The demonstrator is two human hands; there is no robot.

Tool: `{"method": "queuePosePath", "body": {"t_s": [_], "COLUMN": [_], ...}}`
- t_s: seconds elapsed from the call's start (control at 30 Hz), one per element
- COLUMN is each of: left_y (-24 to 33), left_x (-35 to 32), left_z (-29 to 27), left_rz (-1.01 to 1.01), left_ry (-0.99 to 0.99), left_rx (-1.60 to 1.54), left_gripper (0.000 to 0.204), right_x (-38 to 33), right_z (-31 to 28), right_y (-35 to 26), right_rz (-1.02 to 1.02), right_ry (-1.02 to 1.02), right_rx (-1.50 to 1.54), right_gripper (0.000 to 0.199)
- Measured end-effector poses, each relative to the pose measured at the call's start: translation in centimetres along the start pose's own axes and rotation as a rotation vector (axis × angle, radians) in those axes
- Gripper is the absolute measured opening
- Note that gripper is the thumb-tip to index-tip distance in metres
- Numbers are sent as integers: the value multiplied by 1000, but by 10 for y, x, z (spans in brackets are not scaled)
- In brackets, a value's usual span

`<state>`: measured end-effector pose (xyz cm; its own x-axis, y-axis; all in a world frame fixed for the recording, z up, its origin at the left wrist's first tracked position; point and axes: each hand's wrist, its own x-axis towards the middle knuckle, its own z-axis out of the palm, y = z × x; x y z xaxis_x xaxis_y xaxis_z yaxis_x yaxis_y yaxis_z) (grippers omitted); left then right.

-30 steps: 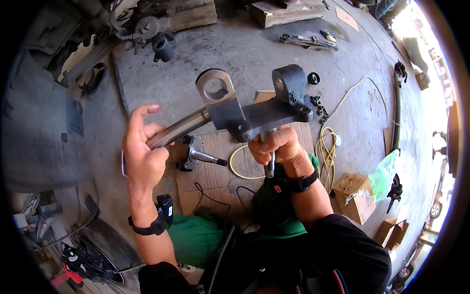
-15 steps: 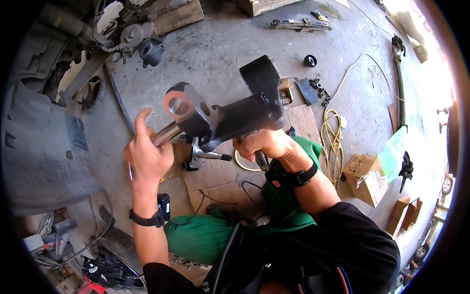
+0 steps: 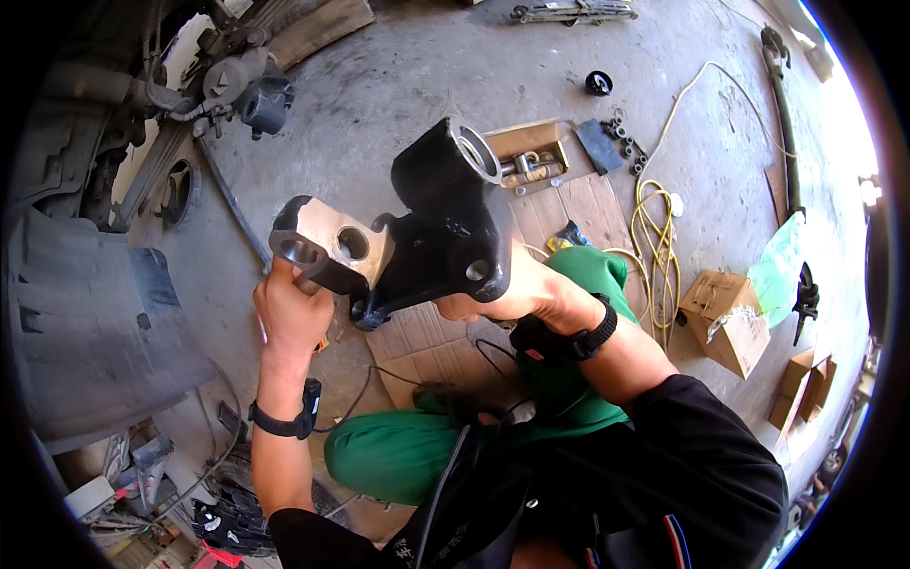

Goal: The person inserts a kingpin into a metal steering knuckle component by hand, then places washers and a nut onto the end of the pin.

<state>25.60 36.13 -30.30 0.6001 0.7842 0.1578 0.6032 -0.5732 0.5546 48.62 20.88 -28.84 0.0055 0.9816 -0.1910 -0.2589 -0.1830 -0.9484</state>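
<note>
Though partly hidden, both hands (image 3: 296, 311) (image 3: 519, 287), fingers curled, on the black casting (image 3: 441, 242).

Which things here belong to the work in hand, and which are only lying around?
Job in hand:
black metal bracket, held in left hand and right hand
perhaps the open box with metal parts

Apparently lying about:
yellow cable
carton
green plastic sheet
black ring
</note>
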Motion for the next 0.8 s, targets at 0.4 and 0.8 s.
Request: {"method": "queuePosePath", "body": {"t_s": [0.4,0.8], "left_y": [6,4], "left_x": [9,8], "left_z": [29,33], "left_rz": [79,57], "left_ry": [136,93], "left_rx": [58,7], "left_gripper": [23,39], "right_x": [2,-1], "right_z": [-3,-1], "right_y": [4,2], "right_rz": [-390,-390], "right_ry": [65,98], "right_rx": [-188,-190], "right_gripper": [59,55]}}
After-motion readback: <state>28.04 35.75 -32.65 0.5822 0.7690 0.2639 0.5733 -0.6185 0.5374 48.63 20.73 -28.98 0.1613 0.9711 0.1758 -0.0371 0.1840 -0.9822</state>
